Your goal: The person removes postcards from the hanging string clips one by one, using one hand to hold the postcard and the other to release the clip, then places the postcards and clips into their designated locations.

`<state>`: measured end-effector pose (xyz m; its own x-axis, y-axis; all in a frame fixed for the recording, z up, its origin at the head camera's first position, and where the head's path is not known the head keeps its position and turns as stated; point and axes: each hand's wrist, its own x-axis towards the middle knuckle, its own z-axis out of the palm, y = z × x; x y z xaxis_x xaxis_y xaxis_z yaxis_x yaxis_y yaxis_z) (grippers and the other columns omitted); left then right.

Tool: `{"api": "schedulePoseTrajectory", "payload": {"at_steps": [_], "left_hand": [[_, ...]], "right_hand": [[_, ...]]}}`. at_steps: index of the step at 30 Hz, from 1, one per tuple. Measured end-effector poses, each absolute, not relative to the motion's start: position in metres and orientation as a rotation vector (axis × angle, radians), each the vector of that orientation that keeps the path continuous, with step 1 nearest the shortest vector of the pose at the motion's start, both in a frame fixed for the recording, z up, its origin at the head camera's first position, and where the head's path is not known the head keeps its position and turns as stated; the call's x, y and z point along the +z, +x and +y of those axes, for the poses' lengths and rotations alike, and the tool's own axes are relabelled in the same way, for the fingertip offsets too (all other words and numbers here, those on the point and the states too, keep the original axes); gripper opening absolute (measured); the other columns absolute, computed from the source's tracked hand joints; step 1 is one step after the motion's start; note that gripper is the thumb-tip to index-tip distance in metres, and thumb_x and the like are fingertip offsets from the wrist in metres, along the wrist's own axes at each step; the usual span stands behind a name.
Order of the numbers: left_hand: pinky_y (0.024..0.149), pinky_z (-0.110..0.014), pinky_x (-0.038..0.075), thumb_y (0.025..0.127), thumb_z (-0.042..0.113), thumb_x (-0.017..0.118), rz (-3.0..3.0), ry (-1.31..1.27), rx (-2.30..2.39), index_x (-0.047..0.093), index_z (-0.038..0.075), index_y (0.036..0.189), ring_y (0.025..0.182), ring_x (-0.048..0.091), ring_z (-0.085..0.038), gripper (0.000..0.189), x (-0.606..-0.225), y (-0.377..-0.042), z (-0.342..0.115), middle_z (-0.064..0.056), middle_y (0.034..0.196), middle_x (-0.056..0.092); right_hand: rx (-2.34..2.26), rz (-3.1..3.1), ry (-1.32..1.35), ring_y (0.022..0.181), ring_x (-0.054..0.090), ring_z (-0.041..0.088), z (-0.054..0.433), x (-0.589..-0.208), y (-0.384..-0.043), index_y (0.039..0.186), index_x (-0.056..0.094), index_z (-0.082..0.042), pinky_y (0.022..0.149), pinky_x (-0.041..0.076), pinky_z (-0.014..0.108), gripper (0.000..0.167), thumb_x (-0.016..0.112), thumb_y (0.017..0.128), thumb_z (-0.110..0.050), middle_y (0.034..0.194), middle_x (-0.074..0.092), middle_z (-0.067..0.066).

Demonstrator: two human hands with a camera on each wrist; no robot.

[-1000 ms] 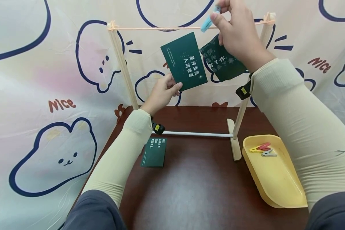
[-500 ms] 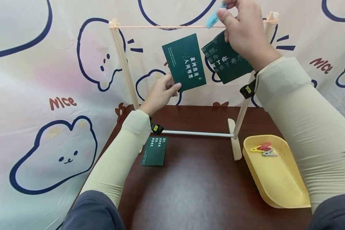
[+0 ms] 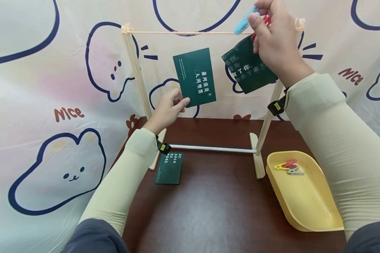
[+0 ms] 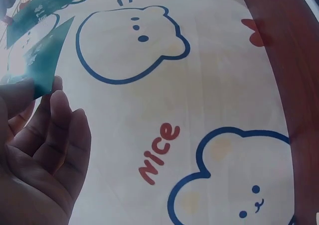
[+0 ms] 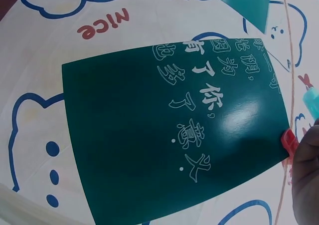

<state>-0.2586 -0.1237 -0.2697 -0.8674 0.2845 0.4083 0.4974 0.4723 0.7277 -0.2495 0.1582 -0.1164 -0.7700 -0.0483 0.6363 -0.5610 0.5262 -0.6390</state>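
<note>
My left hand (image 3: 166,109) pinches a dark green printed card (image 3: 194,77) by its lower left corner, below the string (image 3: 183,32) and apart from it. High on the right, my right hand (image 3: 277,42) holds a light blue clothespin (image 3: 246,21) between thumb and fingers. Just behind those fingers, a red clothespin (image 5: 289,142) sits on the string at the corner of a second green card (image 5: 134,135), which hangs tilted. The right fingers partly hide this red clothespin in the head view; whether they touch it I cannot tell.
A wooden frame with two posts (image 3: 136,70) carries the string, with a white bar (image 3: 212,148) low between them. Another green card (image 3: 169,168) lies on the brown table (image 3: 209,211). At right stands a yellow tray (image 3: 307,196) with several clothespins (image 3: 288,166).
My right hand has shifted right along the string with the blue clothespin, and the red one now shows beside it. My left hand has drawn its card slightly down and left.
</note>
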Motion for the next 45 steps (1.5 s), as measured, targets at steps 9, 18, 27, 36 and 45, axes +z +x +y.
{"api": "schedulePoseTrajectory", "payload": {"at_steps": [9, 18, 27, 36, 45], "left_hand": [[0.066, -0.035, 0.043, 0.100, 0.034, 0.055, -2.489, -0.636, -1.381, 0.053, 0.015, 0.106, 0.078, 0.057, -0.022, 0.020, -0.279, -0.256, -0.132, -0.004, 0.081, 0.063], [0.070, -0.036, 0.045, 0.100, 0.032, 0.055, -2.445, -0.640, -1.402, 0.053, 0.015, 0.105, 0.081, 0.058, -0.025, 0.019, -0.284, -0.252, -0.144, -0.004, 0.081, 0.063], [0.072, -0.036, 0.044, 0.100, 0.031, 0.055, -2.423, -0.642, -1.407, 0.051, 0.007, 0.101, 0.084, 0.058, -0.034, 0.024, -0.293, -0.245, -0.151, -0.017, 0.082, 0.059], [0.071, -0.036, 0.044, 0.101, 0.031, 0.055, -2.423, -0.611, -1.409, 0.053, 0.009, 0.108, 0.079, 0.058, -0.025, 0.023, -0.301, -0.240, -0.156, -0.012, 0.082, 0.061], [0.078, -0.037, 0.049, 0.100, 0.026, 0.057, -2.425, -0.587, -1.490, 0.050, 0.006, 0.121, 0.079, 0.060, -0.034, 0.030, -0.315, -0.235, -0.169, -0.011, 0.088, 0.064]], "right_hand": [[1.180, -2.180, 0.526, 0.060, 0.052, 0.010, 0.160, -0.120, -0.240, 0.136, 0.046, -0.016, 0.070, 0.047, 0.016, 0.043, 0.049, 0.098, -0.035, 0.109, 0.049, -0.003], [1.203, -2.178, 0.512, 0.061, 0.051, 0.011, 0.166, -0.124, -0.236, 0.139, 0.045, -0.019, 0.076, 0.048, 0.023, 0.044, 0.047, 0.098, -0.036, 0.108, 0.048, -0.003], [1.211, -2.111, 0.563, 0.060, 0.051, 0.012, 0.176, -0.129, -0.231, 0.138, 0.048, -0.016, 0.078, 0.047, 0.024, 0.041, 0.048, 0.100, -0.032, 0.115, 0.055, -0.003], [1.195, -2.129, 0.528, 0.058, 0.049, 0.011, 0.183, -0.138, -0.225, 0.138, 0.049, -0.015, 0.073, 0.047, 0.022, 0.041, 0.047, 0.101, -0.031, 0.118, 0.052, -0.003], [1.194, -2.124, 0.521, 0.057, 0.049, 0.013, 0.194, -0.147, -0.222, 0.136, 0.051, -0.013, 0.061, 0.044, 0.015, 0.039, 0.049, 0.101, -0.029, 0.119, 0.055, 0.001]]}}
